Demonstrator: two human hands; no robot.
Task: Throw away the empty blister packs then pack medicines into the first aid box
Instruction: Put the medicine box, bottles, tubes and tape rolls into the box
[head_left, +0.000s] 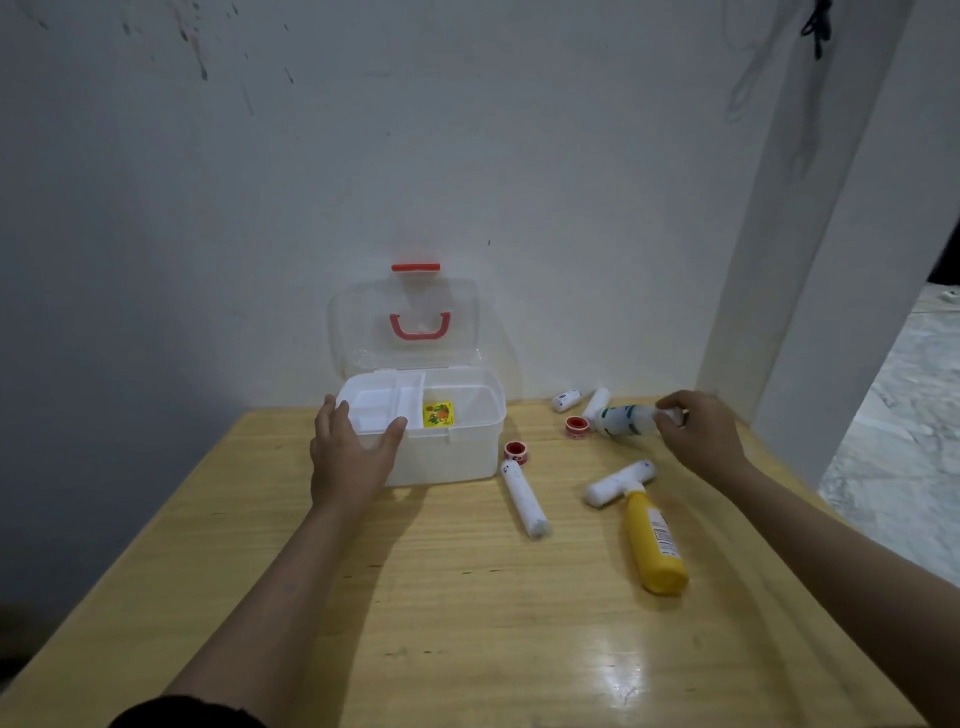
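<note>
White translucent plastic fills the right hand (698, 434), whose fingers are closed round the neck end of a small bottle with green bands (626, 420), lifted at about two o'clock on the table (467, 623). At ten o'clock the left hand (353, 457) lies spread, palm down, over the near left corner of the first aid box (447, 457), gripping nothing. Its clear lid (405, 322) stands open against the wall, and a yellow packet (438, 414) lies inside. Between the hands lie two red tape rolls (517, 451), white cylindrical bandage rolls (524, 501) and a smooth yellow bottle (655, 545) on the glossy wood.
</note>
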